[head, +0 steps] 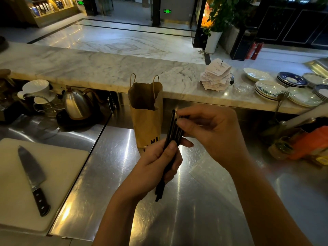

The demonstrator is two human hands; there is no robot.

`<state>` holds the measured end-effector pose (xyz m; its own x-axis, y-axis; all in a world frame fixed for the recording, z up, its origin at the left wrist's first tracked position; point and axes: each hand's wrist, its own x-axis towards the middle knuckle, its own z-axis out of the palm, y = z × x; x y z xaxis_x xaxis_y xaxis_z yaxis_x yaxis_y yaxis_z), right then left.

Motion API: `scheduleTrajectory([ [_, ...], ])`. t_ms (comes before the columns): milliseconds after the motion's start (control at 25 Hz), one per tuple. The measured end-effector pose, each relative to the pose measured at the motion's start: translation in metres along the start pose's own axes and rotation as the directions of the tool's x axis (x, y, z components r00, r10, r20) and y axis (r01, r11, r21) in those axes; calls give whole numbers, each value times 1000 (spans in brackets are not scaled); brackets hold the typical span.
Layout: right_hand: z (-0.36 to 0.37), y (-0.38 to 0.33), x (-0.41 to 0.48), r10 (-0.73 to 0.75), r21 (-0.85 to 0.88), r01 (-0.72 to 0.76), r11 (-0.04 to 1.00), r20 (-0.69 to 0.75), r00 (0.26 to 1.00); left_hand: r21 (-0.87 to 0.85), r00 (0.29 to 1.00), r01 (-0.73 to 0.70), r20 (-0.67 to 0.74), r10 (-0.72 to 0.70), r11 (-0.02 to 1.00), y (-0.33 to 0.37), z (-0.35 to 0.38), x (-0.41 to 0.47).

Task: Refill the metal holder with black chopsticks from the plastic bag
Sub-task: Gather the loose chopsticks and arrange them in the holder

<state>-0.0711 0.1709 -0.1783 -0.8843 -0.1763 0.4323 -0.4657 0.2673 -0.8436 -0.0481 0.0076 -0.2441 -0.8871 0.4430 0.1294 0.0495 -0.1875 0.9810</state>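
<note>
a bundle of thin black chopsticks (pixel 171 139), smooth and matte, sits up in the air over the brushed steel counter (pixel 113 174), long axis running from lower left near the body up and slightly right, top ends pointing away toward the marble ledge (pixel 106 68). the left hand (pixel 156 167) is wrapped around the middle of the bundle, fingers curled tight, lower ends poking out under the palm. the right hand (pixel 209 132) pinches the upper ends with thumb and fingertips. just behind stands a crinkly brown paper bag (pixel 147 112) with twine handles, upright. off to the left, a white cutting board (pixel 58 174) with a dark-handled knife (pixel 33 178) lying on it, and a shiny steel kettle (pixel 76 103). stacked patterned plates (pixel 268 89) on the right.
</note>
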Motion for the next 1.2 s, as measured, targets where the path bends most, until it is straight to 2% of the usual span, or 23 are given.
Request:
scheduleTrajectory([
  [240,-2,-2,3,25,-109,-14,994,96,995,-46,999,33,13,-32,998,-1,-2,1],
  [360,-3,-1,3,-19,-191,38,981,101,995,-24,999,40,-14,-40,999,-2,-2,2],
  [440,-4,-2,4,-33,-184,41,982,43,999,3,1000,5,-29,-5,1000,-4,-3,4],
  [520,-17,1,7,38,-70,-47,996,-125,991,50,998,-33,-50,35,998,-5,-5,4],
  [600,-39,11,12,213,168,-164,972,-337,917,17,991,-16,-134,18,1000,-6,-9,2],
  [680,-56,28,12,420,465,-181,866,-484,768,-140,960,-15,-278,-25,990,-10,-14,3],
  [760,-48,44,7,567,655,-108,748,-546,616,-240,916,-77,-400,-26,968,-13,-13,9],
  [800,-35,50,2,609,710,-74,701,-541,579,-253,899,-113,-439,-10,961,-14,-9,14],
  [840,-17,55,-5,638,753,-52,656,-516,572,-255,880,-147,-475,9,956,-14,-3,19],
  [960,34,62,-24,700,844,-90,528,-373,609,-239,795,-237,-605,46,941,-14,14,32],
  [1040,55,69,-38,704,852,-168,496,-281,652,-283,727,-289,-687,17,914,-14,16,36],
  [1120,67,80,-51,673,746,-316,586,-231,702,-309,708,-327,-706,15,893,-16,12,36],
  [1200,72,91,-61,613,551,-453,701,-141,778,-233,707,-320,-704,67,918,-19,3,36],
])
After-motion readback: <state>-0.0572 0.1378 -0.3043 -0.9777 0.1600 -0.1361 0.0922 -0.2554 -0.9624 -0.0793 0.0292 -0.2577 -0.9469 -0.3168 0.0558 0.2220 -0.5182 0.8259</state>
